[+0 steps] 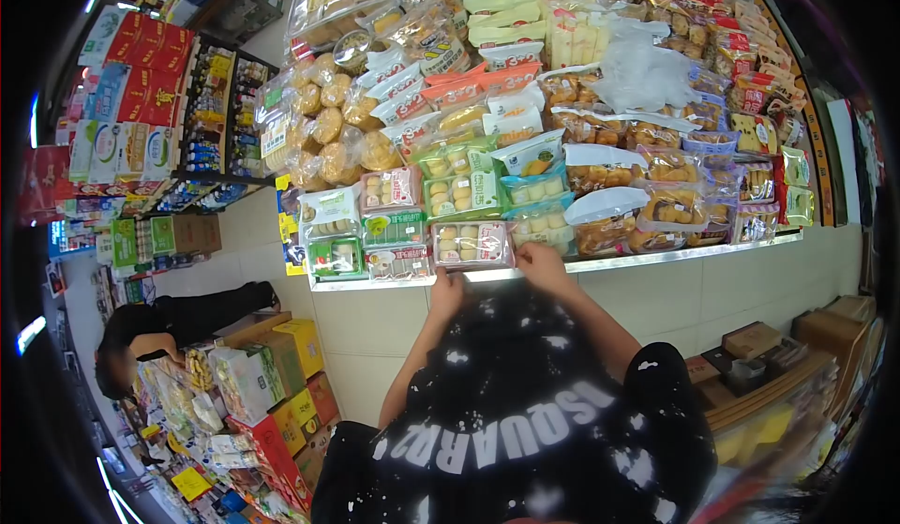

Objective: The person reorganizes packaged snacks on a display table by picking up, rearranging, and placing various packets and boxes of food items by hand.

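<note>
A clear pack of round pale pastries with a pink-red label (472, 245) lies at the front edge of the display table. My left hand (449, 290) has its fingers closed at the pack's near left corner. At its right corner, my right hand (542, 267) is closed too, with the fingertips partly hidden. To the left sits a dark red pastry pack (398, 263), with a green-edged pack (335, 258) beyond it. Blue-green pastry packs (544, 226) lie just right of the held pack, and a green pastry pack (459, 194) lies behind it.
Bagged breads (609, 219) cover the table's right side, and round cakes (328, 126) fill its left. A metal strip (656, 257) runs along the front edge. A person (178, 322) bends over stacked boxes at left. Cardboard boxes (750, 341) stand behind me at right.
</note>
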`<state>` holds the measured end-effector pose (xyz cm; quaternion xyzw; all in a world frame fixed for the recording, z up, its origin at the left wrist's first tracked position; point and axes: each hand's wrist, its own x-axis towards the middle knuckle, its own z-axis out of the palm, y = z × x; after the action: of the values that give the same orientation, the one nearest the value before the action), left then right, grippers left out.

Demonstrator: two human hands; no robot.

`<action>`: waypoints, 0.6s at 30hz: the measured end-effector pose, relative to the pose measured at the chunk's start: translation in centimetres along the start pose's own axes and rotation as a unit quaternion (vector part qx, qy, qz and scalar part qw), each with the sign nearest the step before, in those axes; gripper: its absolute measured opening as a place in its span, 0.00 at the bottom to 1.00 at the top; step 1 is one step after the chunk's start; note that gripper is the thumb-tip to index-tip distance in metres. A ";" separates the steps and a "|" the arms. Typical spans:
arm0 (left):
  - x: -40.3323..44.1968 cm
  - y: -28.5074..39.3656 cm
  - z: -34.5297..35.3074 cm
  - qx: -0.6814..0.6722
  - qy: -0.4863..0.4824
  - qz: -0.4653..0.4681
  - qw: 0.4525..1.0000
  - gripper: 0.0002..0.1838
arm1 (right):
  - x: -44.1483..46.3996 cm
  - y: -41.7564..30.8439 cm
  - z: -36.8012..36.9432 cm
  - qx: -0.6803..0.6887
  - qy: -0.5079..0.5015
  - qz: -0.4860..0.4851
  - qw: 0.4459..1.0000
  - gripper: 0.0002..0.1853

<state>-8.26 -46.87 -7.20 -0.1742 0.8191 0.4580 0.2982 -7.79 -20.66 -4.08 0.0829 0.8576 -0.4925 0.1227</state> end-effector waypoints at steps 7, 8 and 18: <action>2.1 -0.5 0.2 0.289 0.121 0.132 0.941 0.17 | -0.1 0.4 -0.6 -0.139 -0.078 0.027 0.987 0.17; 0.4 2.6 -0.3 0.204 0.071 0.075 0.973 0.17 | -0.3 0.2 -0.9 -0.137 -0.071 0.032 0.988 0.17; 0.9 2.4 0.6 0.019 0.054 0.004 0.998 0.17 | 0.2 0.5 0.3 -0.223 -0.130 -0.039 0.965 0.16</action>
<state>-10.10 -45.07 -6.46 -0.1903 0.8433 0.4332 0.2548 -7.77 -20.61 -4.68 -0.0446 0.9250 -0.2996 0.2292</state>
